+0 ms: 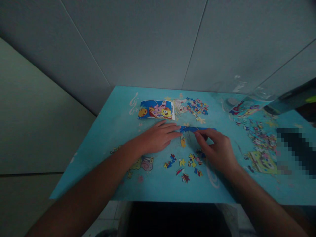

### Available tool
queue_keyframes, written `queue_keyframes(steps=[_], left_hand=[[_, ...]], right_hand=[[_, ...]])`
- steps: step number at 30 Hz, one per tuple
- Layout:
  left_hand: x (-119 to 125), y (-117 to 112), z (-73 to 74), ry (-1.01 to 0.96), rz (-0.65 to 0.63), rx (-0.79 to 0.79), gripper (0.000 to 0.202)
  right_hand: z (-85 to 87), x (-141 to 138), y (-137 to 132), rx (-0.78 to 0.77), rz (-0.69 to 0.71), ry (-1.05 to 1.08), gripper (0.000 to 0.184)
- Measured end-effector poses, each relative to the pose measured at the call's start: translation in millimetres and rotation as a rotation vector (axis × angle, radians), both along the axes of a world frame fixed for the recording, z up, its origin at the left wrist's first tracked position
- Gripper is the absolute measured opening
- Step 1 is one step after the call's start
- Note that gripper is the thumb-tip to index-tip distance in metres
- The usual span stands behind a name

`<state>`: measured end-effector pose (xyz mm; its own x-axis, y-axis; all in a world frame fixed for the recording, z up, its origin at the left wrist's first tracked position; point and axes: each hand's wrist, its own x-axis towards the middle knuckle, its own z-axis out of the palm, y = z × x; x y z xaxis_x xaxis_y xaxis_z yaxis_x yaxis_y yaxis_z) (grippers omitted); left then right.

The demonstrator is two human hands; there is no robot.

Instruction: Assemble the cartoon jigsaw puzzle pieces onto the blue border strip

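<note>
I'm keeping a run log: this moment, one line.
left hand: at left end of blue strip; right hand: at strip's right half; loose puzzle pieces: nearer camera

One bench (93,154) carries one blue strip (190,128), taken here as the clock's centre. Two grips attend it: one left grip (161,136) at 9 o'clock, one right grip (218,144) at 4. One yellow bit (183,142) sits around 7. Nearby, toward 6, lie roughly eight loose puzzle bits (182,162), some overlapping, so single pieces cannot be counted surely. Two heaps of pieces, each too dense to count: one far heap (197,106) at 12, one right-hand heap (264,140) at 3. One picture packet (156,110) at 10. At least one clear container (248,107) at 2. One printed snail (147,163) at 8.
</note>
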<state>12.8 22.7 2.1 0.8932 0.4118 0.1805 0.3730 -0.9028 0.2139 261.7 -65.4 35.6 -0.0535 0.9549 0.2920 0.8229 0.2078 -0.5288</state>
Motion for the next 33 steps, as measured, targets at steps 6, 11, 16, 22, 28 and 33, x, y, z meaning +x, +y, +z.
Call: queue_keyframes(steps=[6,11,16,22,28,33], left_hand=[[-0.1,-0.4,-0.3,0.013,0.006,0.003,0.047],[-0.6,-0.3,-0.1,0.018,0.006,0.005,0.047],[-1.2,0.5,-1.8,0.021,0.006,0.005,0.048],[-1.3,1.3,-2.8,0.014,0.005,0.008,0.047],[-2.4,3.5,-7.1,-0.017,-0.007,0.006,0.047],[-3.5,5.1,-10.0,-0.022,-0.007,-0.002,0.048]], right_hand=[[2.1,4.5,1.2,0.042,-0.092,0.048,0.024],[2.7,5.9,1.6,0.07,-0.123,0.078,0.022],[6.6,4.9,0.0,0.076,-0.163,0.12,0.023],[15.1,5.3,0.0,0.097,-0.249,0.185,0.023],[14.4,4.8,-0.1,0.095,-0.248,0.216,0.025],[14.9,7.9,0.9,0.087,-0.242,0.261,0.026]])
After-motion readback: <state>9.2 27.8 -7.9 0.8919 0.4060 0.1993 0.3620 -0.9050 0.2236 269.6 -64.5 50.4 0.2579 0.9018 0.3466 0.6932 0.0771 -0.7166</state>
